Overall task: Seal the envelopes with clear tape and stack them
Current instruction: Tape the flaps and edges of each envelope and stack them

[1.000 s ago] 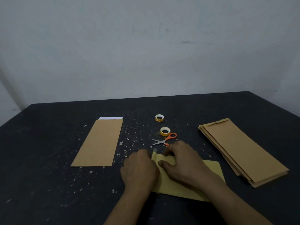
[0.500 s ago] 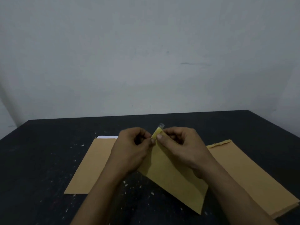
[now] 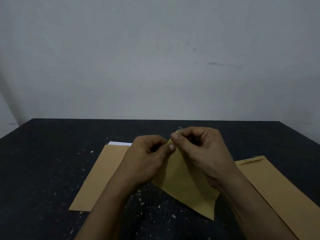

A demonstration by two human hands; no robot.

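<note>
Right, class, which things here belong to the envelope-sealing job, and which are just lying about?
Job: held envelope, tape strip, flat envelope, stack, left hand, right hand.
Lying about: white flecks, table.

Head camera looks forward and down over the table (image 3: 52, 153).
</note>
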